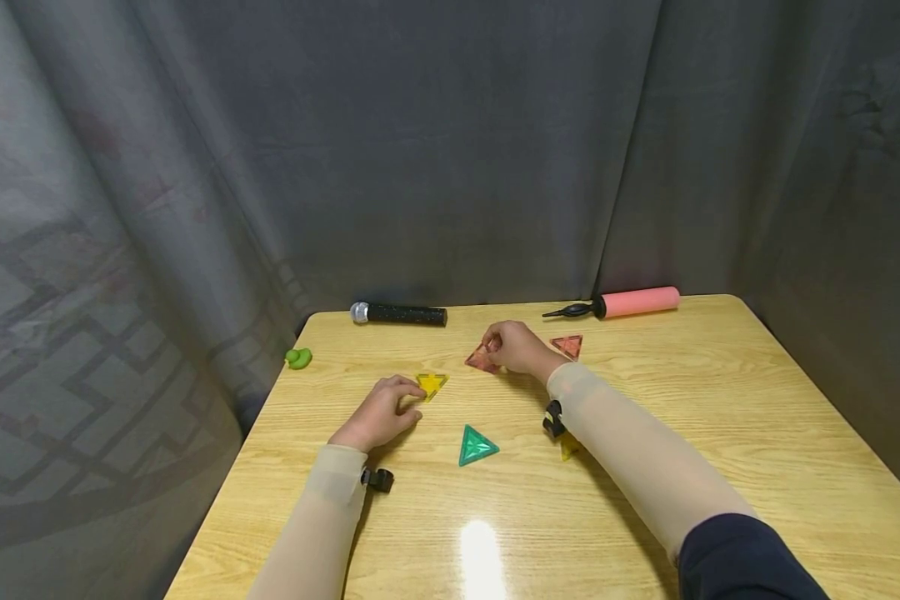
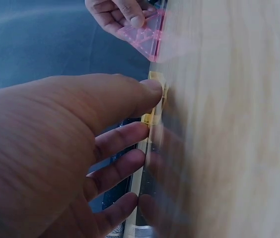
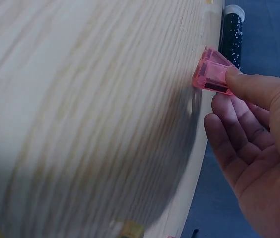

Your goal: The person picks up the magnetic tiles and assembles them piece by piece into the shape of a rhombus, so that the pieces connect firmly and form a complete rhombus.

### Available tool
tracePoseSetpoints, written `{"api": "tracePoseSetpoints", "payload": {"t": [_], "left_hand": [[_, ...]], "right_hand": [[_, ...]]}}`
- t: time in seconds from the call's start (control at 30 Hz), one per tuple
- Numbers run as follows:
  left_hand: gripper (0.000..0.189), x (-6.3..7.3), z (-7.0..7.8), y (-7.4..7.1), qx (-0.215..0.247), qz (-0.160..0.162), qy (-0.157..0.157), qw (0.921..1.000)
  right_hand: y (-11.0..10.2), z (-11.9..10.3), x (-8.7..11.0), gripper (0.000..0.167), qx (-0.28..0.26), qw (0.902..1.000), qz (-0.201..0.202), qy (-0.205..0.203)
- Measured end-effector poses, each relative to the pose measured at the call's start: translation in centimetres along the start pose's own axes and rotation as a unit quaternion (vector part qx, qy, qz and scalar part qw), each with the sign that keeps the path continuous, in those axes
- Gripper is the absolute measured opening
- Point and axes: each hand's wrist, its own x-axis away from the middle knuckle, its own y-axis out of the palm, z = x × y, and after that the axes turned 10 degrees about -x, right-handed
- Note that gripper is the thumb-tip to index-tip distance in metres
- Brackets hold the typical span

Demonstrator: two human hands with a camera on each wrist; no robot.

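My right hand [image 1: 520,347] pinches a translucent pink triangle tile [image 3: 213,73] between thumb and fingers. The tile is tilted up, its lower edge close to the wooden tabletop. A yellow triangle tile [image 1: 432,384] lies flat at the fingertips of my left hand [image 1: 384,412], whose fingers are spread and loosely bent. In the left wrist view the thumb overlaps this yellow tile [image 2: 152,119]. Between the two forearms lies a green triangle tile [image 1: 477,446]. Another pink triangle tile [image 1: 567,345] is behind my right wrist, and a second yellow tile [image 1: 568,447] is partly hidden under the right forearm.
Along the back edge of the table [image 1: 720,400] lie a black microphone [image 1: 407,314] with a silver head and a pink hand pump [image 1: 639,302] with a black nozzle. A small green toy [image 1: 298,358] sits near the left edge. Grey curtains [image 1: 450,150] surround the table.
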Motion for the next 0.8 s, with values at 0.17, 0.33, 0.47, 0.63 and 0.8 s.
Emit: {"api": "tracePoseSetpoints", "payload": {"t": [0.17, 0.33, 0.47, 0.63, 0.8], "left_hand": [[0.034, 0.0, 0.1, 0.1, -0.005, -0.002, 0.003, 1.0000], [0.036, 0.0, 0.1, 0.3, -0.018, -0.006, 0.009, 0.9998], [0.036, 0.0, 0.1, 0.3, -0.021, -0.007, 0.012, 0.9997], [0.037, 0.0, 0.3, 0.2, -0.023, -0.011, 0.016, 0.9995], [0.038, -0.1, 0.6, 0.1, -0.028, -0.014, 0.021, 0.9993]], "right_hand": [[0.3, -0.1, -0.1, 0.008, 0.010, 0.9998, 0.011, -0.014], [0.5, -0.3, -0.1, 0.009, 0.004, 0.9996, 0.020, -0.021], [0.6, -0.6, 0.0, 0.009, 0.007, 0.9993, 0.023, -0.028], [0.8, -1.0, 0.0, 0.011, 0.008, 0.9993, 0.020, -0.030], [0.9, -1.4, 0.2, 0.011, 0.002, 0.9993, 0.022, -0.029]]}}
